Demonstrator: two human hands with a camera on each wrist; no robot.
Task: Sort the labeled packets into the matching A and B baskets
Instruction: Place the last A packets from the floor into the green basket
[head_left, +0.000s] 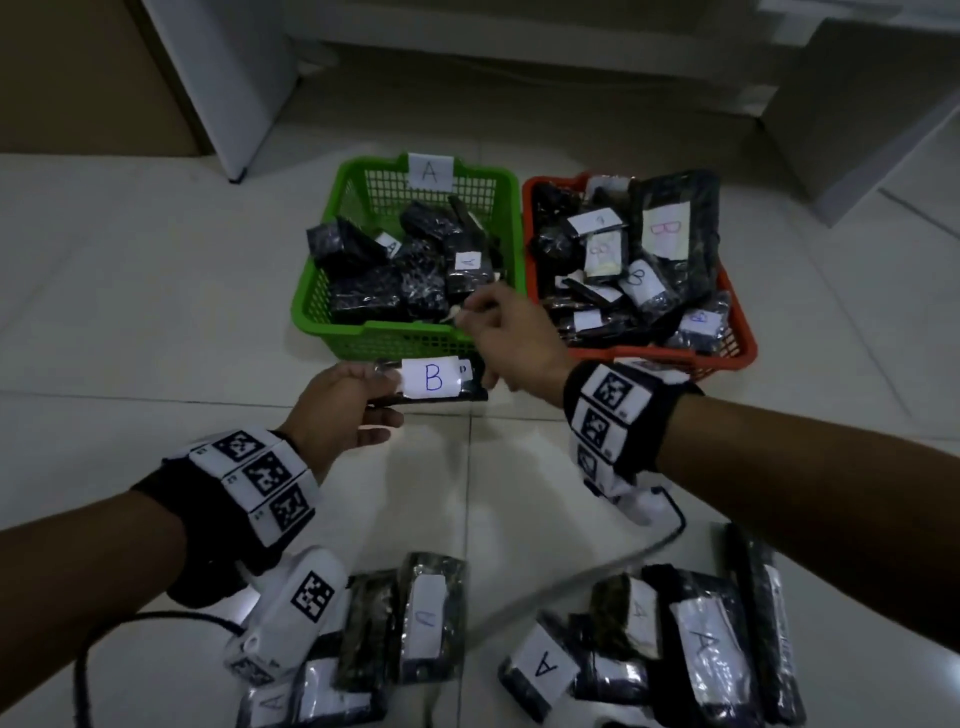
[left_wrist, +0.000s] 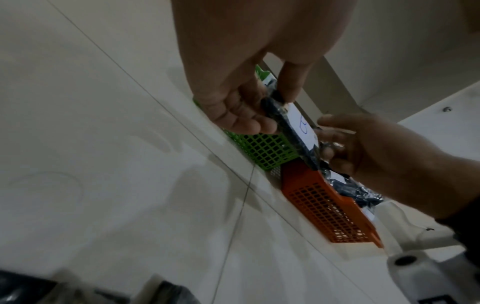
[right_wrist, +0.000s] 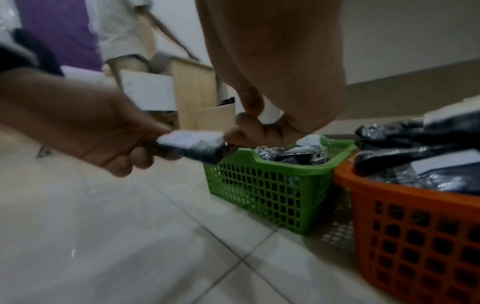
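Observation:
A dark packet with a white "B" label (head_left: 434, 378) (left_wrist: 298, 127) (right_wrist: 192, 142) is held level just in front of the baskets. My left hand (head_left: 343, 405) (left_wrist: 233, 102) (right_wrist: 91, 127) grips its left end, thumb on top. My right hand (head_left: 514, 338) (left_wrist: 376, 154) (right_wrist: 272, 82) meets its right end with curled fingers and pinches the clear plastic edge. The green basket (head_left: 311, 312) (left_wrist: 267, 152) (right_wrist: 259, 185), tagged A, holds several dark packets. Beside it on the right, the orange basket (head_left: 743, 353) (left_wrist: 324, 205) (right_wrist: 415, 226) is heaped with B-labelled packets.
Several loose packets lie on the tiled floor close to me, some labelled A (head_left: 540, 665) (head_left: 706, 649), one with its label turned away (head_left: 431, 618). A cable (head_left: 623, 561) trails from my right wrist. A white cabinet (head_left: 223, 78) stands at the back left.

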